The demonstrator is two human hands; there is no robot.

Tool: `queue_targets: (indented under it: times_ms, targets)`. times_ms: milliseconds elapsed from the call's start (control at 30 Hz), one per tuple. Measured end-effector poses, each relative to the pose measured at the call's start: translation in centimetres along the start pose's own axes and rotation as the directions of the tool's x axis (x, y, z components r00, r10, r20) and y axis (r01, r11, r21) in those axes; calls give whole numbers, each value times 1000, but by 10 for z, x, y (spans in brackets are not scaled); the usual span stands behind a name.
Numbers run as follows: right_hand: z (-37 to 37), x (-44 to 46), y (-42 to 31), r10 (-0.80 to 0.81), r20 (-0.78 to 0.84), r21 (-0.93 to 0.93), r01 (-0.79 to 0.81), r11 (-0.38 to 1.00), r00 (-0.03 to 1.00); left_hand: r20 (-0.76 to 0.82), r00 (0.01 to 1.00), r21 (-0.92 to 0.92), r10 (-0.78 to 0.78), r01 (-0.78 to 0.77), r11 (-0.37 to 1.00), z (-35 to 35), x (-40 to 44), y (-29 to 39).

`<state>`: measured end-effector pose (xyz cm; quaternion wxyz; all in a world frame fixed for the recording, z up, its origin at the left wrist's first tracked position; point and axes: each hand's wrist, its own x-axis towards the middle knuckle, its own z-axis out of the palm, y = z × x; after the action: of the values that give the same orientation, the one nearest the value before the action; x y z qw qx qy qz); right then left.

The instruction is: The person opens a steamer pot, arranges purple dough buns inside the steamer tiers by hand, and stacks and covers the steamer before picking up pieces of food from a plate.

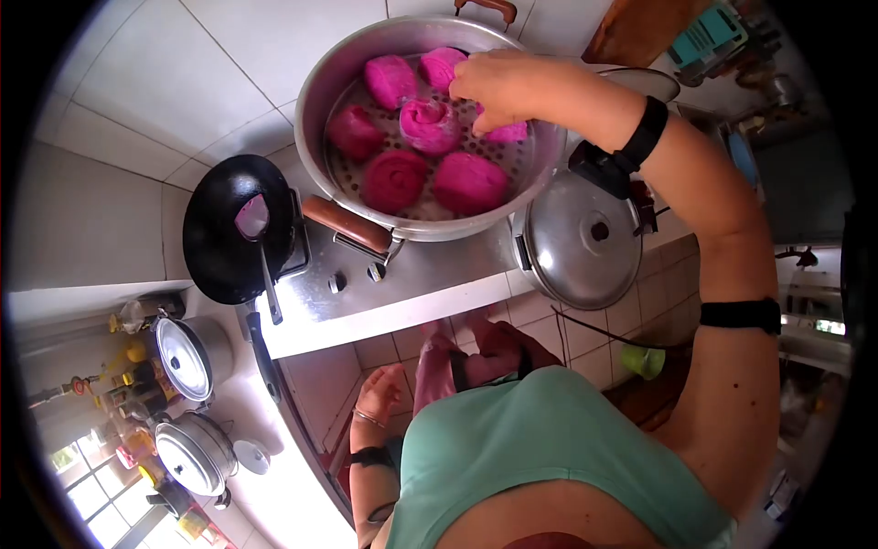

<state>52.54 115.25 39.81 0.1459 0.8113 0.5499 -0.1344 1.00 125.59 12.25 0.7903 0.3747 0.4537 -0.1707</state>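
At the steamer pot's (311, 137) 8 o'clock, a dark wok (212, 242) holds a spatula (252, 218). The left hand (378, 393) hangs at 6 o'clock, its grip loosely curled and empty. Inside the uncovered pot sit seven bright magenta rolls (430, 128), plump, some coiled in spirals: one central, six ringing it. All seem already placed on the perforated tray (346, 176). The right hand (498, 80) reaches in at 2 o'clock; whether its grip holds the 3 o'clock roll (508, 134), I cannot tell. A metal lid (572, 261) sits at 4 o'clock.
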Motion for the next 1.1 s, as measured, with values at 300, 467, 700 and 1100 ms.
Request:
queue_targets:
  times_ms: [300,467,700,1100]
  targets:
    - [34,-17,8,-32,-13,-43,32,999,999,10,1000,79,26,-27,997,7,-1,21]
    - [19,-25,-22,-138,-310,77,169,983,941,-12,1000,75,24,-23,997,14,-8,26]
    - [32,-17,-71,-282,-290,124,328,936,915,146,988,83,43,-55,995,19,-14,61]
    - [-14,-29,-19,113,-505,257,25,966,856,388,780,164,491,-583,796,47,-70,240]
